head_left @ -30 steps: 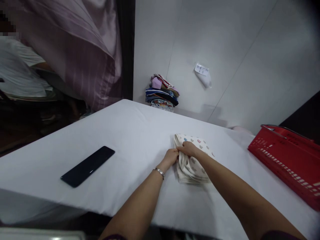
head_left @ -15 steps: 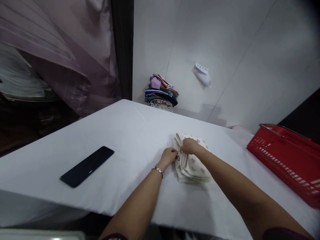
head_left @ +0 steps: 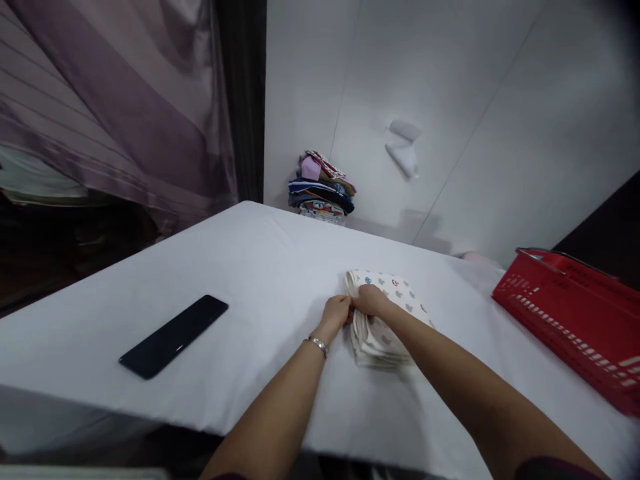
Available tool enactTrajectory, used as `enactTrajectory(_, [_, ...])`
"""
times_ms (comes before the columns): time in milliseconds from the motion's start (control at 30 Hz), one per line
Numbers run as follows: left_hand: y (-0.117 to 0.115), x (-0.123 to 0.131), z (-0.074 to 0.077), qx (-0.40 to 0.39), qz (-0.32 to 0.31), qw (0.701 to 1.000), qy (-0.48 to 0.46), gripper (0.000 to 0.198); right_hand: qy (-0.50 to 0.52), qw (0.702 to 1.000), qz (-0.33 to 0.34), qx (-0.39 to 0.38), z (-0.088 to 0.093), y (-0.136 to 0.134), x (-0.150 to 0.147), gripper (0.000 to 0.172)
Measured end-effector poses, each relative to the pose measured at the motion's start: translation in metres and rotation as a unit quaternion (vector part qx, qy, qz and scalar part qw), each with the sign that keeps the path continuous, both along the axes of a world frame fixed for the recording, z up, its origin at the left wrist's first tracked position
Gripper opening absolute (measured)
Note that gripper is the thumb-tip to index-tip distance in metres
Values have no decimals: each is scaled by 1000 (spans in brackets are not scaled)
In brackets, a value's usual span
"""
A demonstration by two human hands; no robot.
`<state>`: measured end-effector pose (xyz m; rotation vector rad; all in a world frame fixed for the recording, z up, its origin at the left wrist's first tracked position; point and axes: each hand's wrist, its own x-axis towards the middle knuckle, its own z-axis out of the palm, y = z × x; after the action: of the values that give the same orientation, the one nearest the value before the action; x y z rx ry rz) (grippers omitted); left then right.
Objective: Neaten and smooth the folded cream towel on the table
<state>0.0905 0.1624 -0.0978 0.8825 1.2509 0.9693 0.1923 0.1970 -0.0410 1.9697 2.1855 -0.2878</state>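
A cream cloth (head_left: 403, 293) printed with small grey, red and blue figures lies folded in several layers on the white-covered table (head_left: 260, 267). At its left edge my left hand (head_left: 336, 313), with a silver bracelet on the wrist, pinches the fold. My right hand (head_left: 369, 300) is closed on the cloth's upper left part, right beside the left fingertips. The fingertips of both hands are partly hidden. Whether the cloth is a garment or a blanket cannot be made out.
A black phone-like slab (head_left: 175, 335) lies on the table at left. On the right stands a red plastic basket (head_left: 575, 320). Beyond the far edge rises a stack of folded clothes (head_left: 323, 187) against the wall. A purple curtain (head_left: 165, 113) hangs at left.
My right hand has moved slightly left and down to the left hand. The cloth's top layer, bunched up before, now lies flatter. My left hand has barely moved.
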Motion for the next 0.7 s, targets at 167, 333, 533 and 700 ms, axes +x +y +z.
enactTrajectory(167, [-11, 9, 11, 44, -29, 996, -73, 32, -11, 1000, -3, 10, 13, 0, 6, 35])
enactTrajectory(333, [-14, 6, 17, -81, -63, 973, -207, 43, 13, 1000, -9, 10, 7, -5, -6, 31])
enactTrajectory(533, [-11, 0, 13, -98, -64, 973, -201, 47, 124, 990, -33, -60, 4, -7, -2, 27])
enactTrajectory(700, [-16, 10, 7, -7, -39, 994, -98, 48, 272, 952, -38, -134, 4, -14, 23, 32])
